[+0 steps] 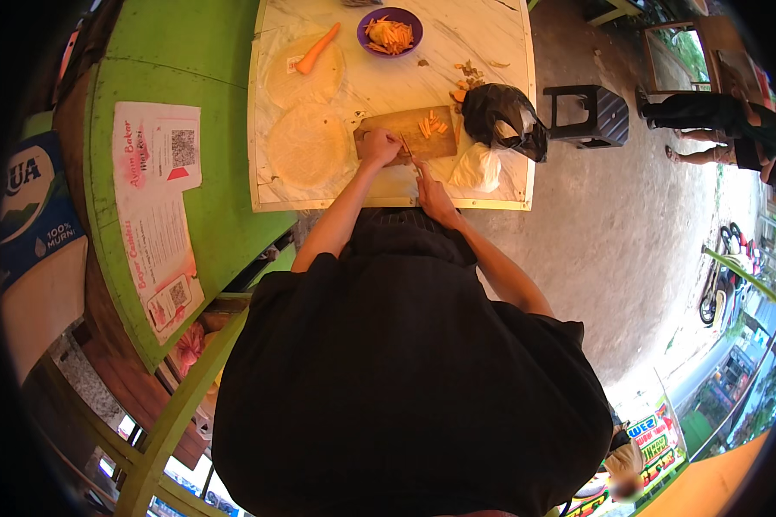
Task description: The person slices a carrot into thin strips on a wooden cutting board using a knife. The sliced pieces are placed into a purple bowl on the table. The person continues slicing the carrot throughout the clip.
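On a wooden cutting board [386,122] at the near side of the table, my left hand [379,147] is closed, fingertips pinching a small carrot piece mostly hidden by them. My right hand [435,195] is wrapped around the handle of a knife [407,148], whose blade points away from me beside the left fingertips. Cut carrot sticks [434,126] lie on the right part of the board. Farther back stands a purple bowl [420,34] holding more carrot strips [390,36]. A whole peeled carrot [319,50] rests at the far left.
Two round pale sheets [309,145] cover the table's left side. Right of the board are a black plastic bag [502,116], a whitish bag [476,169] and scattered peelings [468,76]. A dark plastic stool [603,116] stands beyond the right edge; a green table [224,155] adjoins the left.
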The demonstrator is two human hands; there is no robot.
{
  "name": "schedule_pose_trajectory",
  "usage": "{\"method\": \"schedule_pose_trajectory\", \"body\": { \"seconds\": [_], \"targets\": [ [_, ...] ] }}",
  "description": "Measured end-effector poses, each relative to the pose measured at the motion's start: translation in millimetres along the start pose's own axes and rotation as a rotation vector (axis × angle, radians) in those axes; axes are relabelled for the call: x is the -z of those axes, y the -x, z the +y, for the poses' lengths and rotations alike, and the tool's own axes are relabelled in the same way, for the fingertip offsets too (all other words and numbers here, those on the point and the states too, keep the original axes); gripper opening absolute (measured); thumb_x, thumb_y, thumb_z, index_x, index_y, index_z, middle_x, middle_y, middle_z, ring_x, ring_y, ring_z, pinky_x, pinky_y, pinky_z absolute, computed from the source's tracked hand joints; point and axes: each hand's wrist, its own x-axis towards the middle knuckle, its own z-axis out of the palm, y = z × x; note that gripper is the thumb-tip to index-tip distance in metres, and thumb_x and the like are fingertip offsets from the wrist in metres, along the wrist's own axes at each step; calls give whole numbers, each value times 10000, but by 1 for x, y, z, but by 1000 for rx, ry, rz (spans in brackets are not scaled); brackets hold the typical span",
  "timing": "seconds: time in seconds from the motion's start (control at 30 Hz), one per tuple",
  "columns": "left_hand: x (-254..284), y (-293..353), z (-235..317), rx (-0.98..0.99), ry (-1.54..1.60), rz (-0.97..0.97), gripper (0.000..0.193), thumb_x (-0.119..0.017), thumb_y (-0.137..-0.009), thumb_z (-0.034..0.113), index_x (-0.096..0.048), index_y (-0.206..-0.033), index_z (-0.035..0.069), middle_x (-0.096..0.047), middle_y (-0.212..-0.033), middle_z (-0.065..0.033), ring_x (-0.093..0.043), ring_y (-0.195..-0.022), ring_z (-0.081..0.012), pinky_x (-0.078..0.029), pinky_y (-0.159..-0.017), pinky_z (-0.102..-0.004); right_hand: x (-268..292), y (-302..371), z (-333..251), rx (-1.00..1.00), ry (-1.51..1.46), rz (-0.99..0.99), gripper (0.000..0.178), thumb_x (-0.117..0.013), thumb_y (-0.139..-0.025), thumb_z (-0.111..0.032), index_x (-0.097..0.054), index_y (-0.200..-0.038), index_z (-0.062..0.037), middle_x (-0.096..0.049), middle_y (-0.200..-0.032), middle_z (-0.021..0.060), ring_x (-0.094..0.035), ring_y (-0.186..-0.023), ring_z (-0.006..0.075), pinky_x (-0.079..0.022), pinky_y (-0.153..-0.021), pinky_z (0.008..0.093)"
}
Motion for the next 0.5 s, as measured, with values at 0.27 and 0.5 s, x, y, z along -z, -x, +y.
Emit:
{"method": "schedule_pose_trajectory", "body": {
  "seconds": [0.27, 0.5],
  "targets": [
    [4, 3, 5, 65, 34, -10, 148, -751, -893, 269, -830, -932, 150, -795, -858, -44, -754, -809, -205, -536, -884, -401, -1, 0, 4, 0, 29, -27, 528, -441, -1073, -64, -300, -1581, -84, -635, -964, 402, -618, -775, 573, -459, -691, 621],
    [12, 13, 25, 68, -137, 8, 143, -729, -882, 249, -831, -904, 151, -799, -906, -84, -750, -886, -265, -537, -887, -421, -8, 0, 14, 78, 61, 17, 568, -454, -1057, -55, -282, -1599, -69, -651, -952, 374, -621, -725, 548, -473, -666, 613]
  ]
}}
